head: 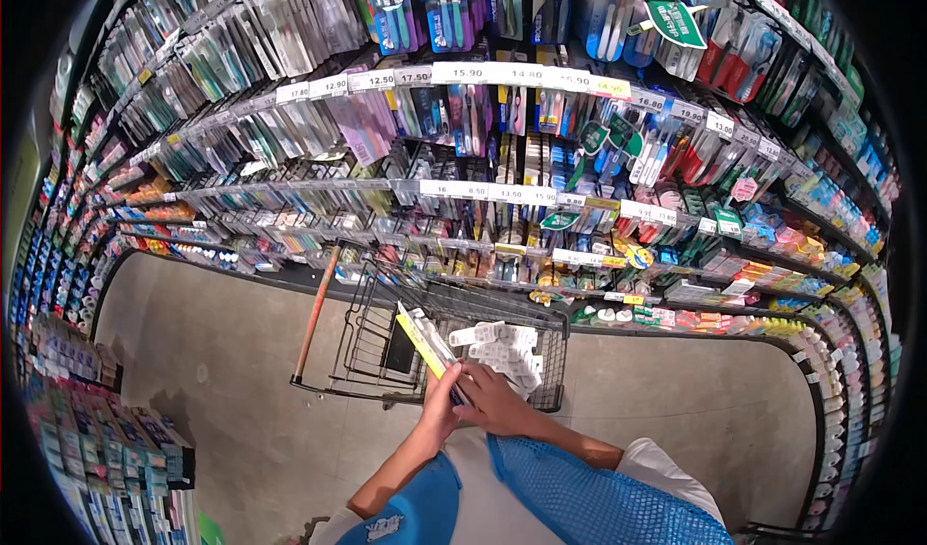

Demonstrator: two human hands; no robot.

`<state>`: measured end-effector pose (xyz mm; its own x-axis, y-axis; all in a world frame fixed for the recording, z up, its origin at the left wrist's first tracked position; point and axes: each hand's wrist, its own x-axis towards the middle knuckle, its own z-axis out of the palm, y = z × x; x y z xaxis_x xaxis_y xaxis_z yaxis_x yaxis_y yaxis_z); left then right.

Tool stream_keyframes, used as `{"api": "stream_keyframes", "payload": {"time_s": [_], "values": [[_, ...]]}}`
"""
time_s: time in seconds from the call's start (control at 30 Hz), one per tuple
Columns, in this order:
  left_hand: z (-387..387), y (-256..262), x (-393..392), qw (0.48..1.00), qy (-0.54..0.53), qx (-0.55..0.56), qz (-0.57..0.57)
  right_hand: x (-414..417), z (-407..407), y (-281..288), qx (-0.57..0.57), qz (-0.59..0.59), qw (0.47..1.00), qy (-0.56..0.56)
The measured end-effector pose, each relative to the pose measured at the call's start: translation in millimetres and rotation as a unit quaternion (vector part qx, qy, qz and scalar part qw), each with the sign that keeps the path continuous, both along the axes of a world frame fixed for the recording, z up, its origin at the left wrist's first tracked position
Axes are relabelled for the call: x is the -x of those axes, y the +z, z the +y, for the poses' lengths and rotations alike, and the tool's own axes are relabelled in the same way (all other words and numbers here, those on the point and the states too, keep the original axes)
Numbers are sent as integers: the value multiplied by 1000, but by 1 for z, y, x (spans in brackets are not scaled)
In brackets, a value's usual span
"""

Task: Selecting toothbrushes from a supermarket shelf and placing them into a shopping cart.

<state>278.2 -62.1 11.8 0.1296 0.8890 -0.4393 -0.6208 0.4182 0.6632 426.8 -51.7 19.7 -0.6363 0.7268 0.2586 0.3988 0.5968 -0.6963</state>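
My left hand [437, 406] is closed around a small stack of flat blister packs [425, 338], probably toothbrushes, with a yellow edge facing left. The packs tilt up and away from me over a black wire shopping cart [561, 371]. My right hand [498, 400] meets the left one at the near end of the stack, its fingers gripping the packs there. Just beyond my right hand, several white packs [503, 346] with printed backs lie in a loose pile in the cart's basket. The lower ends of the held packs are partly hidden by my fingers.
Curving across the front, a shelf rack [405, 183] carries hanging toothbrush packs and price strips [532, 76]. The cart's orange handle [317, 313] points left. Boxed goods [116, 436] stand at lower left, and bottles [833, 415] line the right shelf. Grey floor [253, 371] surrounds the cart.
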Motion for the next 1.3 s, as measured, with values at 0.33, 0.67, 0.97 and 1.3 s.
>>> {"api": "stream_keyframes", "payload": {"time_s": [0.33,0.67,0.97,1.3], "values": [[-6,-25,5,997,15,28,-66,-4,-3,-6,49,55,996,48],[-11,-15,17,991,71,29,-109,-15,-5,-30,499,255,824,-87],[-27,-26,15,989,121,49,-69,-12,-21,-35,474,213,837,-171],[5,-17,19,998,1,0,-65,-10,-25,-32,462,293,812,-204]]}}
